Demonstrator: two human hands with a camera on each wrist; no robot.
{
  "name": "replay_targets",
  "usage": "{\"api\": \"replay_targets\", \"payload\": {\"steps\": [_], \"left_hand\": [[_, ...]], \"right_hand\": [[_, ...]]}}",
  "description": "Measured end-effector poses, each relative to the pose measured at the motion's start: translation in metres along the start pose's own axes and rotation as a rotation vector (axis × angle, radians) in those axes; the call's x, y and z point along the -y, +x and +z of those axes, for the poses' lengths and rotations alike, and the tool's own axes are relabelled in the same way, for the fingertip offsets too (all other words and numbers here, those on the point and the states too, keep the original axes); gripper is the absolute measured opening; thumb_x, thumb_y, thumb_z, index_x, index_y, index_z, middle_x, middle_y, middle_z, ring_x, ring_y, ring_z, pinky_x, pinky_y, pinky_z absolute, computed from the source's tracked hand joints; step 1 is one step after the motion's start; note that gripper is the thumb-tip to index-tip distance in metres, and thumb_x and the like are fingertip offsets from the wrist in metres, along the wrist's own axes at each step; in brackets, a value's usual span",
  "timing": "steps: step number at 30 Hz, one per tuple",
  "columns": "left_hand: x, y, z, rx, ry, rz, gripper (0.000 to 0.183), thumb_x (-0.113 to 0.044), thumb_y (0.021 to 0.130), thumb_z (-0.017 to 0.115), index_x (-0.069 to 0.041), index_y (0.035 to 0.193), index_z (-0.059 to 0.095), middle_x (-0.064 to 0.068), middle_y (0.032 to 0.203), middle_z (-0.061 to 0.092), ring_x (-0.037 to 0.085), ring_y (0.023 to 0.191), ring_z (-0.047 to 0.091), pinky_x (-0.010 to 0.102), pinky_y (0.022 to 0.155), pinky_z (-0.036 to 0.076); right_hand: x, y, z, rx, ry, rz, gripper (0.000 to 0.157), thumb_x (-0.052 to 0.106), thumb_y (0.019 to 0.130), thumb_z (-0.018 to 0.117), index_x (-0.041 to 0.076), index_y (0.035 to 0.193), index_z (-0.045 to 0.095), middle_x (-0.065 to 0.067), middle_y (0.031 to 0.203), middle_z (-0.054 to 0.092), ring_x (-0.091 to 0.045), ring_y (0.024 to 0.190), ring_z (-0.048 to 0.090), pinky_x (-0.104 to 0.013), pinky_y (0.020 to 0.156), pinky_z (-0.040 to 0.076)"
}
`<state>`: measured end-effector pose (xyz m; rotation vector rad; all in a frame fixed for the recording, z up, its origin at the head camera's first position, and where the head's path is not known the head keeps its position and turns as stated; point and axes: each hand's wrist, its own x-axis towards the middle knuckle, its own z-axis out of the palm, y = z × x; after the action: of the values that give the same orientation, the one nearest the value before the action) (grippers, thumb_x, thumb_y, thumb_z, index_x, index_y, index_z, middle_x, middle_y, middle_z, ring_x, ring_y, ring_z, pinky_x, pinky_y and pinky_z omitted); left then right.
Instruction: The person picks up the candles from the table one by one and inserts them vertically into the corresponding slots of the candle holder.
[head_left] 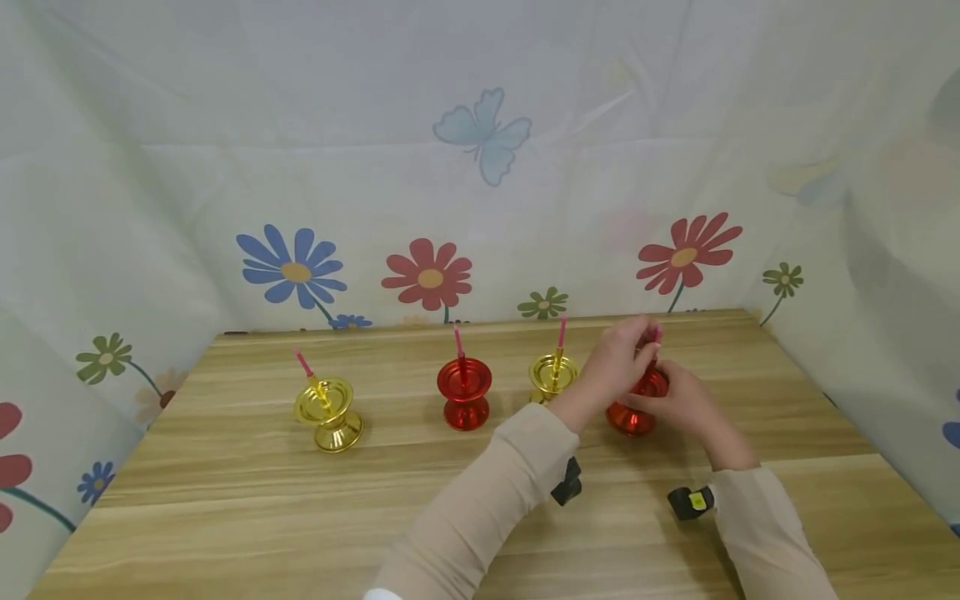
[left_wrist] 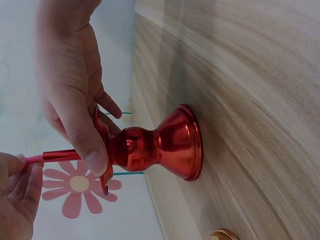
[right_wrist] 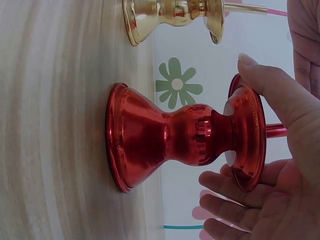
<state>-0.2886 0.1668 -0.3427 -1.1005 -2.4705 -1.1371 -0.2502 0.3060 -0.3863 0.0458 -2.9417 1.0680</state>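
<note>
At the right of the table, a red metallic candle holder [head_left: 632,419] stands upright on its flared base. My left hand [head_left: 617,358] pinches a thin pink candle [left_wrist: 34,159] at the top of the holder's narrow red tube [left_wrist: 61,156]. The candle's lower end is hidden inside the tube. My right hand [head_left: 686,406] grips the holder's dish [right_wrist: 250,135] by its rim, thumb on one side and fingers around the other. In the right wrist view the waisted stem and base show fully, below the hand.
Left of my hands stand a gold candle holder [head_left: 553,372], a red one [head_left: 465,412] and another gold one [head_left: 337,432], each with a pink candle upright or slightly tilted in its tube. A floral cloth [head_left: 360,183] hangs behind the wooden table [head_left: 247,517].
</note>
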Motion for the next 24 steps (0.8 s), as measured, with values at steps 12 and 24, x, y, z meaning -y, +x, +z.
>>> {"api": "replay_targets", "payload": {"steps": [12, 24], "left_hand": [[-0.0009, 0.0013, -0.0021, 0.006, -0.021, 0.000, 0.015, -0.012, 0.094, 0.058, -0.008, 0.108, 0.060, 0.003, 0.101, 0.069, 0.007, 0.091, 0.064, 0.006, 0.081, 0.046], [-0.0027, 0.0009, 0.0005, -0.011, 0.077, 0.006, 0.015, -0.014, 0.093, 0.059, -0.009, 0.107, 0.061, 0.000, 0.099, 0.070, 0.006, 0.092, 0.064, 0.007, 0.082, 0.046]], "right_hand": [[-0.0002, 0.0019, -0.0003, -0.013, -0.002, -0.020, 0.076, 0.044, 0.084, 0.069, -0.010, 0.132, 0.042, -0.031, 0.128, 0.052, -0.043, 0.113, 0.054, -0.056, 0.095, 0.045], [-0.0014, 0.0004, 0.0007, -0.014, 0.015, -0.035, 0.073, 0.040, 0.085, 0.070, -0.008, 0.132, 0.041, -0.030, 0.128, 0.052, -0.043, 0.113, 0.054, -0.055, 0.094, 0.046]]}}
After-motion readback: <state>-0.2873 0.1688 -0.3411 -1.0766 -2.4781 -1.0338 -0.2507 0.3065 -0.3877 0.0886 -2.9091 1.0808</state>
